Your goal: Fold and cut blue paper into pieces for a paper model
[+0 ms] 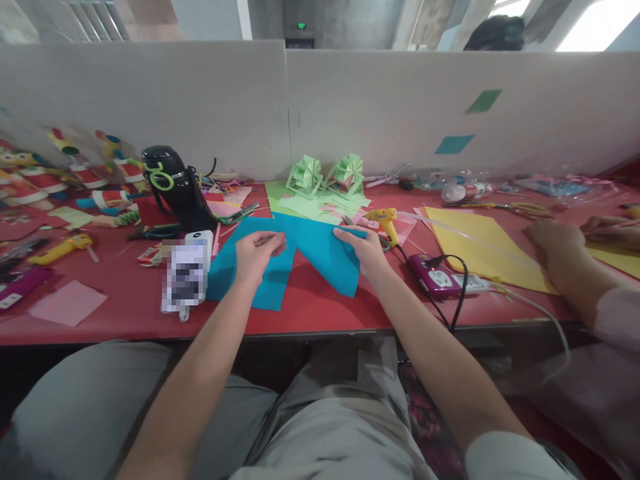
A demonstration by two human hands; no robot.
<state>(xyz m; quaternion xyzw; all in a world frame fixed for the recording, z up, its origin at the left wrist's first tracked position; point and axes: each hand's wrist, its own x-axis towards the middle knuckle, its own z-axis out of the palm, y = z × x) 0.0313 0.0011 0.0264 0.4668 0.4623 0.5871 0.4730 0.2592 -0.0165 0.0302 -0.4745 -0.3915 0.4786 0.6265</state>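
A sheet of blue paper (320,257) lies partly folded on the red table (320,310), its right part lifted. My left hand (256,253) pinches the paper's upper edge near the middle. My right hand (364,250) grips the raised right flap at its top edge, fingers closed on it. Both forearms reach in from below.
A yellow glue gun (384,221) and a purple power strip (440,279) with a black cable lie right of my hands. Green paper models (325,177) stand behind. A black bottle (173,187) and a phone (186,273) sit at left. Another person's hands (560,243) rest on yellow paper (480,247).
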